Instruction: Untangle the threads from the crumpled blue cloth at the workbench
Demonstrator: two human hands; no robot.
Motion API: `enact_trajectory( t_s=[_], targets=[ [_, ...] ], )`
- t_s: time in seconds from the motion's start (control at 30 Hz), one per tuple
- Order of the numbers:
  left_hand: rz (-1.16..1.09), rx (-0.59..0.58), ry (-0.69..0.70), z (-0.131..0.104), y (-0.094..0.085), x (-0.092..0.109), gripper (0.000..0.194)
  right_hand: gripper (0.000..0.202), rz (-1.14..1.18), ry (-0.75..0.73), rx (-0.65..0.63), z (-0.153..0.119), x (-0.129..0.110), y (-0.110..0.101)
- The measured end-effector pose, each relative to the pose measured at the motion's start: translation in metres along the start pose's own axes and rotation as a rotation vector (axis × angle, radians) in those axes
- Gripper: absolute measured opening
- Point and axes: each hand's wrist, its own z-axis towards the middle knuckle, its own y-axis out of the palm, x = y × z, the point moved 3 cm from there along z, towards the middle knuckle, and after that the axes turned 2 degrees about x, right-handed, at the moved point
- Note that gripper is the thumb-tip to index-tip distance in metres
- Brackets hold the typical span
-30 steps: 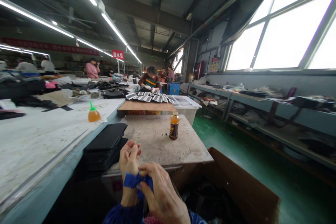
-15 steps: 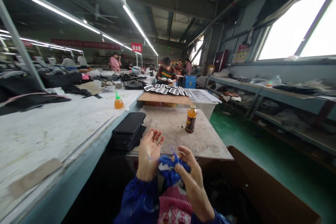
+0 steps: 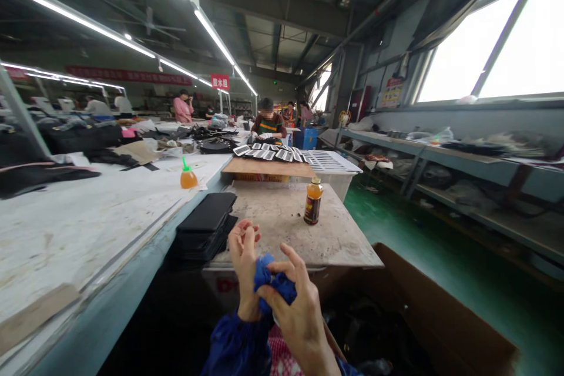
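Observation:
A crumpled blue cloth (image 3: pixel 274 283) is bunched in my right hand (image 3: pixel 304 308), pinched between the thumb and the curled fingers, with the index finger raised. The cloth presses against the wrist side of my left hand (image 3: pixel 244 261). That hand is upright, its fingers half curled and apart, with nothing visible in them. Beside it, on the left of the worn board (image 3: pixel 282 205), lies a stack of flat black pieces (image 3: pixel 207 214). A bottle with an orange-brown drink (image 3: pixel 312 202) stands upright on the board, beyond my right hand.
On the long white table (image 3: pixel 110 217) at left stands a green-tipped squeeze bottle (image 3: pixel 188 176). An open cardboard box (image 3: pixel 436 305) is at lower right. Ahead, a co-worker (image 3: pixel 268 123) sits behind black-and-white pieces (image 3: pixel 273 153). Shelving (image 3: pixel 445 155) runs along the right wall.
My right hand has brought the blue cloth against my left wrist. My left hand's fingers have curled from a flat, opened palm. The view has shifted slightly to the right.

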Motion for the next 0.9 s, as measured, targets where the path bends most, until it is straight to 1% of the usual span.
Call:
enact_trajectory(
  t_s=[0.07, 0.13, 0.27, 0.33, 0.4, 0.57, 0.7, 0.8, 0.9],
  targets=[
    [0.031, 0.001, 0.074, -0.002, -0.002, -0.001, 0.015, 0.066, -0.009, 0.049, -0.062, 0.004, -0.001, -0.003],
    [0.034, -0.014, 0.055, -0.004, -0.003, -0.002, 0.018, 0.06, 0.007, 0.077, -0.138, 0.007, -0.003, -0.006],
    [-0.019, -0.092, -0.171, -0.008, 0.001, -0.007, 0.019, 0.048, 0.095, 0.062, -0.208, 0.012, -0.007, -0.007],
    [-0.041, -0.104, -0.233, -0.01, 0.002, -0.008, 0.015, 0.042, 0.098, 0.061, -0.222, 0.011, -0.006, -0.005],
    [-0.046, -0.083, -0.231, -0.009, 0.001, -0.008, 0.012, 0.038, 0.074, 0.057, -0.223, 0.01, -0.005, -0.004],
    [-0.007, -0.032, -0.098, -0.001, -0.006, -0.009, 0.011, 0.033, -0.033, -0.018, -0.178, 0.004, -0.009, -0.003],
    [0.008, -0.02, -0.112, 0.002, -0.009, -0.012, 0.01, 0.033, -0.115, -0.089, -0.161, -0.004, -0.007, 0.0],
    [0.003, 0.012, -0.091, 0.003, -0.009, -0.009, 0.01, 0.03, -0.148, -0.104, -0.143, -0.008, -0.001, 0.005],
    [-0.022, 0.031, -0.158, 0.006, -0.008, -0.009, 0.01, 0.027, -0.143, -0.142, -0.122, -0.01, 0.003, 0.01]
  ],
)
